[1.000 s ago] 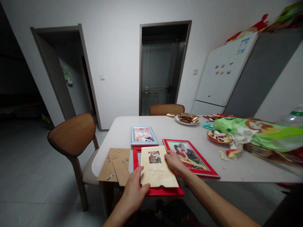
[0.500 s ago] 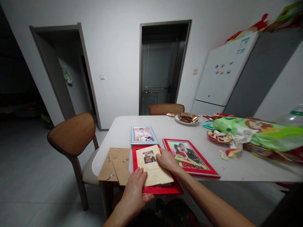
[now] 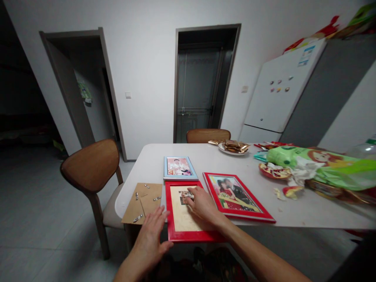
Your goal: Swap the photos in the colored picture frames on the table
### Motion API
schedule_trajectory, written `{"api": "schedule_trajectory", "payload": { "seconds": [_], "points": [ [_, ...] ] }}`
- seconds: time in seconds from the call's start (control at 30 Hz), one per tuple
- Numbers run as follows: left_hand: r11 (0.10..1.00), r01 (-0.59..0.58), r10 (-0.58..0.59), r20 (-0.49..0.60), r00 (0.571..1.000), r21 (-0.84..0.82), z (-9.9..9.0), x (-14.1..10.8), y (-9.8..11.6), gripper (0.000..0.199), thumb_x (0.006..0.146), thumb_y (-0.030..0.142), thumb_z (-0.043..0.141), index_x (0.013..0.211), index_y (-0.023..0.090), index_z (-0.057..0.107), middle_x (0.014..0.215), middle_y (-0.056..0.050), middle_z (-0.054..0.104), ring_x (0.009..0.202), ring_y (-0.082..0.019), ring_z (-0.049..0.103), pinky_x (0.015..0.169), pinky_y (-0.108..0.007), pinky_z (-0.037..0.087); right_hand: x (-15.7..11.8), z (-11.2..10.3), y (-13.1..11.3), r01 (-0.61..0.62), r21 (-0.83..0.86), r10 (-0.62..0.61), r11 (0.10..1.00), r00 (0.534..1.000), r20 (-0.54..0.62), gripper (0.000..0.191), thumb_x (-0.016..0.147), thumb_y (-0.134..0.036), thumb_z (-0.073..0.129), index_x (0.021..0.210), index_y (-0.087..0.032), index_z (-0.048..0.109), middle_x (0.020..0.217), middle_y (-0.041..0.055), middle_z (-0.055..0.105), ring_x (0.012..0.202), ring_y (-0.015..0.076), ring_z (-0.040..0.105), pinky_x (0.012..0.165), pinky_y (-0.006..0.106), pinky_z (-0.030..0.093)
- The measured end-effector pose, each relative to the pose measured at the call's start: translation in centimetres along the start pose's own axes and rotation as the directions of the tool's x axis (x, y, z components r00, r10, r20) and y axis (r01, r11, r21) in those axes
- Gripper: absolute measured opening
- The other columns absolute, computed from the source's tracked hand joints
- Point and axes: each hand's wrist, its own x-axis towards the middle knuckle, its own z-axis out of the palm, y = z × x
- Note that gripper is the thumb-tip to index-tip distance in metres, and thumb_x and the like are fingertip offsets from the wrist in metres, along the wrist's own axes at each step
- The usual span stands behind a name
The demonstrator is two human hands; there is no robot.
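Observation:
A cream printed card (image 3: 183, 215) with a small photo near its top lies within the red picture frame (image 3: 173, 236) at the table's near edge. My right hand (image 3: 202, 205) rests over the card's upper right, fingertips touching the small photo and partly covering it. Fingers apart and holding nothing, my left hand (image 3: 151, 233) hovers by the frame's left side. Brown backing board (image 3: 133, 199) with several small metal clips lies left of the frame. A second red frame (image 3: 239, 196) with a photo of two people stands flat to the right. Beyond is a light blue frame (image 3: 179, 167).
A plate (image 3: 233, 152) of gold-wrapped packets sits at the table's far side. On the right are a cut pomegranate (image 3: 274, 171), peel pieces (image 3: 293, 191), crumpled tissue and a green package (image 3: 326, 162). A wooden chair (image 3: 91, 166) stands at the left.
The card has gone from being held tilted over the red frame to lying flat inside it. My left hand has drawn left off the card; my right hand has shifted onto its photo.

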Motion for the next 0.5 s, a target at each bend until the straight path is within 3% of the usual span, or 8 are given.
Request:
{"api": "schedule_trajectory", "payload": {
  "seconds": [0.13,0.2,0.33,0.5],
  "points": [
    [0.945,0.274,-0.264,-0.078,0.961,0.181,-1.4,-0.3,-5.1,0.066,0.06,0.019,0.057,0.123,0.013,0.036,0.134,-0.013,0.03,0.125,-0.025,0.023,0.101,-0.042,0.02,-0.8,0.5,-4.9,0.201,0.107,-0.206,0.974,0.978,0.037,0.034,0.078,-0.036,0.041,0.104,-0.019,0.055,0.093,0.009,0.056,0.087,0.0194,0.049,0.076,0.03,0.033],
    [0.908,0.345,-0.325,-0.119,0.938,0.239,-1.4,-0.1,-6.9,0.061,0.062,0.016,0.054,0.121,0.011,0.038,0.133,-0.014,0.033,0.124,-0.025,0.024,0.101,-0.041,0.021,-1.1,1.3,-7.3,0.265,0.12,-0.273,0.957,0.961,0.055,0.037,0.076,-0.043,0.043,0.103,-0.02,0.055,0.094,0.0083,0.056,0.088,0.0207,0.047,0.078,0.033,0.031],
    [0.918,0.317,-0.285,-0.16,0.945,0.24,-0.8,0.5,-8.4,0.056,0.064,0.013,0.05,0.119,0.011,0.04,0.131,-0.013,0.036,0.123,-0.023,0.028,0.101,-0.036,0.024,-1.3,3.2,-10.3,0.304,0.093,-0.312,0.948,0.945,0.097,0.048,0.063,-0.053,0.053,0.095,-0.019,0.056,0.091,0.0092,0.055,0.088,0.0245,0.045,0.077,0.038,0.03],
    [0.947,0.283,-0.24,-0.248,0.938,0.154,-1.2,0.5,-7.7,0.049,0.066,0.014,0.049,0.115,0.013,0.045,0.126,-0.011,0.043,0.12,-0.023,0.033,0.098,-0.038,0.03,-1.3,3.0,-10.2,0.251,0.24,-0.256,0.938,0.967,-0.01,0.044,0.062,-0.032,0.057,0.104,-0.022,0.053,0.094,0.0073,0.052,0.088,0.0216,0.044,0.076,0.034,0.034]
  ]
}}
